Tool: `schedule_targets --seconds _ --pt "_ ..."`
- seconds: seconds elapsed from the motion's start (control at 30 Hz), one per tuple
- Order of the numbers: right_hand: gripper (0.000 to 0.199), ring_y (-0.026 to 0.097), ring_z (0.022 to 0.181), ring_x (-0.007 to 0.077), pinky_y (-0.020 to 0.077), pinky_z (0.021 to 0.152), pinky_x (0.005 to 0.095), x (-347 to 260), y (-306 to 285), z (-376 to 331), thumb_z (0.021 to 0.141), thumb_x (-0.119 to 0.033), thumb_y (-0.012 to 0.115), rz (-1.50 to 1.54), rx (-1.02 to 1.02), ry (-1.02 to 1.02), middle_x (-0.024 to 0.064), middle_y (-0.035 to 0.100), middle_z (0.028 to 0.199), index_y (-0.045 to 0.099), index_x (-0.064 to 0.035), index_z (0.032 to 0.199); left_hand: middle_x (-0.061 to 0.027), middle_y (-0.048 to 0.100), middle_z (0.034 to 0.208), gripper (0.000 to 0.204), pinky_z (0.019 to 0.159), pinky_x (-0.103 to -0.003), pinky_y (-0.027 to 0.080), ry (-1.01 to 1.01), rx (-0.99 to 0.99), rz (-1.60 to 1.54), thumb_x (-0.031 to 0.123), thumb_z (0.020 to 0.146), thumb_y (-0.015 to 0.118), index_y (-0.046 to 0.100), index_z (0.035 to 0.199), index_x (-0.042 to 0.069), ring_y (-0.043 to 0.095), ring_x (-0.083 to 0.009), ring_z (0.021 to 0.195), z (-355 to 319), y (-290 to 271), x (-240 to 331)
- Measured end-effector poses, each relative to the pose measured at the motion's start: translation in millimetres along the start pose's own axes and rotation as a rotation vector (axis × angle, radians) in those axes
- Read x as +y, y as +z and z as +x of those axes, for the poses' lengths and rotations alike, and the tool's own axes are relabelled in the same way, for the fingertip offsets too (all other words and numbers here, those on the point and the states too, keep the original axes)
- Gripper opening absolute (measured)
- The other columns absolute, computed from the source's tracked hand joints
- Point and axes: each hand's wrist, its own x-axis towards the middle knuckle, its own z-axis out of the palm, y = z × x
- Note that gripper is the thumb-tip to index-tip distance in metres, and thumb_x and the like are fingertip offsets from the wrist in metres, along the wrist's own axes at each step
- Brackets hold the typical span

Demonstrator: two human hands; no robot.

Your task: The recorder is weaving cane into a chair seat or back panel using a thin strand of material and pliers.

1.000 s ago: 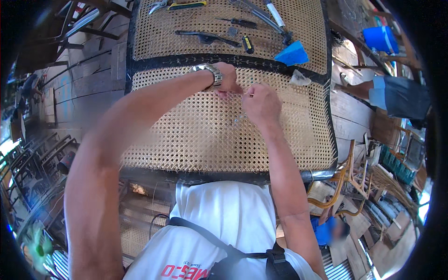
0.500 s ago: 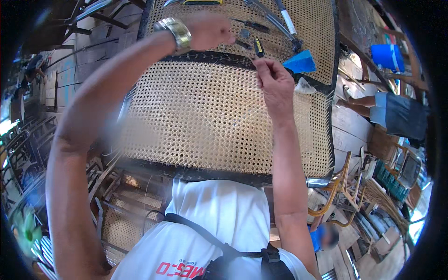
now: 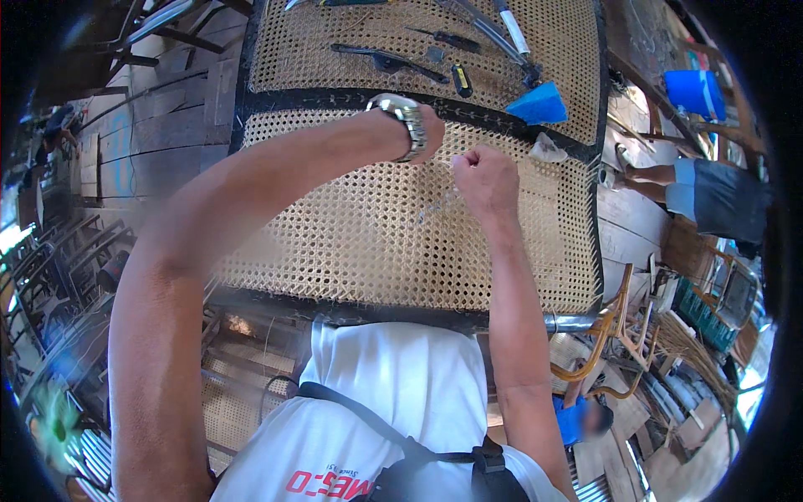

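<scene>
I see a woven cane panel (image 3: 376,243) with black edging filling the centre of the frame. Over it, just above centre, the right hand (image 3: 489,180) has its fingers curled in; I cannot tell whether they hold anything. Just beside it, the left hand's (image 3: 432,134) fingers are hidden, their state unclear. A blue wedge (image 3: 538,105) lies upper right.

Cane (image 3: 368,247) seemingly open nearside, tools (image 3: 390,63), blue wedge (image 3: 538,105) beyond
</scene>
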Motion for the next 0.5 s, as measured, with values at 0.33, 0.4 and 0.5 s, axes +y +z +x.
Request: schedule_targets --seconds 0.33,0.4,0.5 --pt "0.021 0.068 0.087 0.0364 0.0524 0.079 0.0474 3.5 11.5 8.9 0.085 -0.024 0.066 0.003 -0.062 0.077 0.0210 0.069 0.086 0.070 -0.0037 0.081 -0.0198 0.073 0.088 0.018 0.065 -0.042 0.058 -0.034 -0.025 -0.054 0.017 0.085 0.067 0.074 0.091 0.001 0.073 -0.0302 0.079 14.6 26.4 9.5" --pt "0.025 0.068 0.088 0.0370 0.0533 0.079 0.0477 2.2 19.1 10.0 0.087 -0.029 0.068 0.000 -0.063 0.095 0.0211 0.070 0.088 0.071 -0.0041 0.083 -0.0192 0.071 0.082 0.022 0.058 -0.039 0.057 0.004 0.248 -0.271 0.019 0.090 0.062 0.072 0.085 0.000 0.073 -0.0258 0.073 21.0 54.0 -0.3" --pt "0.031 0.069 0.089 0.0371 0.0541 0.079 0.0478 -20.6 17.4 9.6 0.088 -0.034 0.069 -0.088 -0.095 0.090 0.0214 0.070 0.088 0.071 -0.0038 0.085 -0.0097 0.069 0.069 0.034 0.047 -0.033 0.051 -0.083 0.038 -0.829 0.029 0.099 0.056 0.070 0.081 0.003 0.065 -0.0154 0.056 29.3 57.0 -31.4"
